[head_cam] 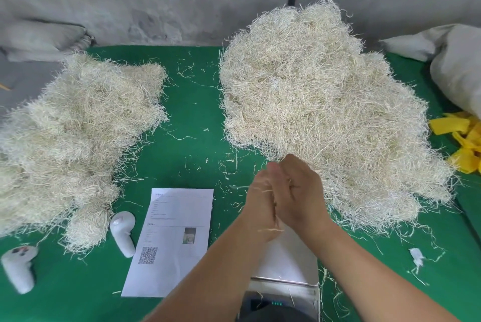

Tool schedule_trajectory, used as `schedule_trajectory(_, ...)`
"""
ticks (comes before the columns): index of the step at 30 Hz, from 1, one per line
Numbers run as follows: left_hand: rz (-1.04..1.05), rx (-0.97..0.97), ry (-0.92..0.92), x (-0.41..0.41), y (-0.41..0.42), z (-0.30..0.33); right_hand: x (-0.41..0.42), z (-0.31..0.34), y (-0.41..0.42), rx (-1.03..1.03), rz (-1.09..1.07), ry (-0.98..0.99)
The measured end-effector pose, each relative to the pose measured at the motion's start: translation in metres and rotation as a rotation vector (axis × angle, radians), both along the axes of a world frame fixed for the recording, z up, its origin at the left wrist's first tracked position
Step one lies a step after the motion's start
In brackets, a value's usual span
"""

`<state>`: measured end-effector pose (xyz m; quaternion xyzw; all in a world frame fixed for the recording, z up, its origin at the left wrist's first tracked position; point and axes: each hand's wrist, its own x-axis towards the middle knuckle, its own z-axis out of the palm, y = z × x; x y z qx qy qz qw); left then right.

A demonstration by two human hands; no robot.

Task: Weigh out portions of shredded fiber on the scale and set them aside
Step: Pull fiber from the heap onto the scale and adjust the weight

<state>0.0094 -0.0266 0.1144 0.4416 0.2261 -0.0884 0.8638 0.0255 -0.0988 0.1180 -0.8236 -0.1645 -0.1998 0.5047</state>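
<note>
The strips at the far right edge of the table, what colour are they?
Bright yellow strips, seen in the head view.

Before us, a green tabletop [192, 103] carries two fiber heaps [312, 103] flanking our hands [283, 191], a scale [286, 264] beneath them, a printed sheet [171, 238] and two controllers [123, 233] left.

Left hand [261, 202] and right hand [299, 191] pressed together, palm to palm.

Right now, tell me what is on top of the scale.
The scale pan shows bare metal; both hands, pressed together with a few fiber strands, hover above, hiding its far end.
</note>
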Motion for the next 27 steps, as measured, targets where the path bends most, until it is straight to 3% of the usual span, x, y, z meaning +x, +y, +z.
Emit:
schedule_trajectory(2, 0.084, 0.041, 0.061, -0.003, -0.011, -0.001, 0.006, 0.006, -0.002, 0.226, -0.054, 0.305)
schedule_trajectory(3, 0.12, 0.17, 0.013, -0.007, -0.017, -0.003, 0.008, 0.007, -0.004, 0.354, -0.055, 0.412)
schedule_trajectory(5, 0.166, 0.373, -0.188, -0.016, -0.024, -0.004, 0.009, 0.01, -0.006, 0.582, 0.001, 0.518)
schedule_trajectory(7, 0.263, 0.387, -0.28, -0.012, -0.014, -0.001, 0.003, 0.011, -0.001, 0.725, 0.077, 0.608)
schedule_trajectory(9, 0.361, 0.256, -0.202, 0.0, 0.001, 0.008, -0.01, 0.003, 0.007, 0.585, 0.086, 0.513)
schedule_trajectory(11, 0.256, 0.117, -0.122, 0.008, 0.008, 0.012, -0.024, -0.003, 0.008, 0.258, 0.029, 0.249)
schedule_trajectory(12, 0.147, 0.119, -0.105, 0.008, 0.009, 0.012, -0.025, -0.008, 0.005, 0.223, -0.009, 0.171)
schedule_trajectory(14, -0.008, 0.227, -0.149, 0.003, 0.014, 0.01, -0.016, -0.006, -0.005, 0.366, -0.079, 0.22)
schedule_trajectory(17, 0.028, 0.412, -0.307, 0.005, 0.02, 0.01, -0.005, 0.008, -0.013, 0.635, -0.026, 0.477)
schedule_trajectory(21, 0.132, 0.417, -0.378, 0.005, 0.001, 0.013, -0.008, 0.014, -0.001, 0.602, -0.004, 0.57)
schedule_trajectory(24, 0.145, 0.318, -0.273, 0.009, 0.005, 0.007, 0.008, 0.016, -0.013, 0.509, -0.006, 0.559)
schedule_trajectory(27, 0.113, 0.34, -0.194, 0.019, 0.007, 0.005, 0.021, 0.012, -0.019, 0.47, -0.096, 0.51)
